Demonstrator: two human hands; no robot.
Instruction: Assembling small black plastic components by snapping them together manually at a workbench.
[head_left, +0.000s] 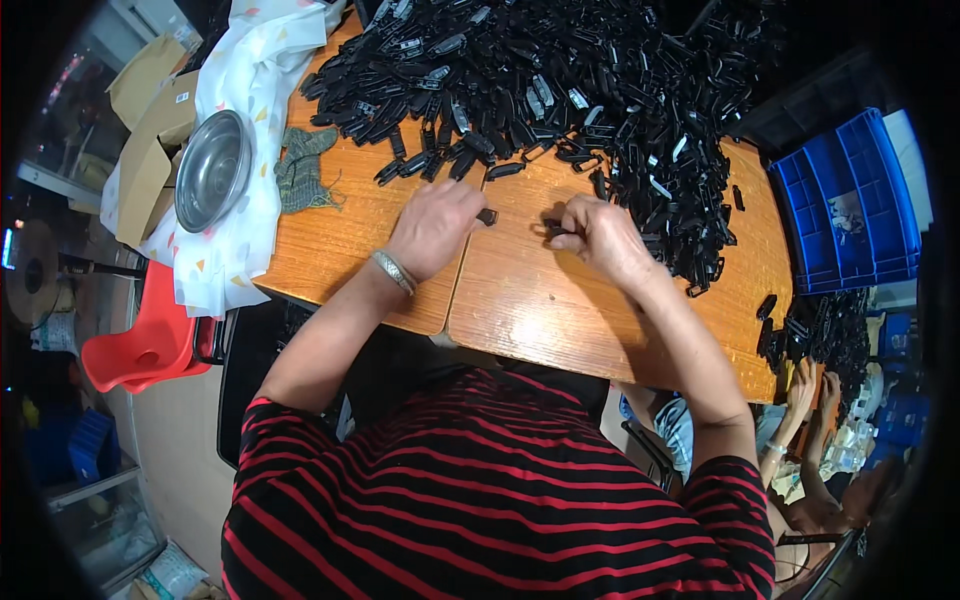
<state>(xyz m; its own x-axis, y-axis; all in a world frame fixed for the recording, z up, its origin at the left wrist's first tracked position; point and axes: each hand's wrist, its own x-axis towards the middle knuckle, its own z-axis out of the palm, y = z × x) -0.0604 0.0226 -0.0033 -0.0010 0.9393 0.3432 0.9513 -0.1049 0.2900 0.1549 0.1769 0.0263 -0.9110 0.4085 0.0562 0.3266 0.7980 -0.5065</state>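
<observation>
My left hand [437, 228] rests low over the wooden table, its fingers closed around a small black plastic part [487, 216] that pokes out on the right side. To the right, my right hand [605, 240] pinches another small black plastic part [554, 229] between thumb and fingers, a little above the wood. Just beyond both hands spreads a large heap of similar black plastic parts [520, 85], with a few loose ones along its near edge, close to my left fingertips. The undersides of both hands are hidden.
The wooden table [540, 310] has a seam near my left hand. Left of it lie a grey-green knitted glove [305, 170], a metal bowl [213, 170] on patterned white sheeting and a red chair [150, 340]. A blue crate [848, 205] stands right; another person's hands [800, 390] work nearby.
</observation>
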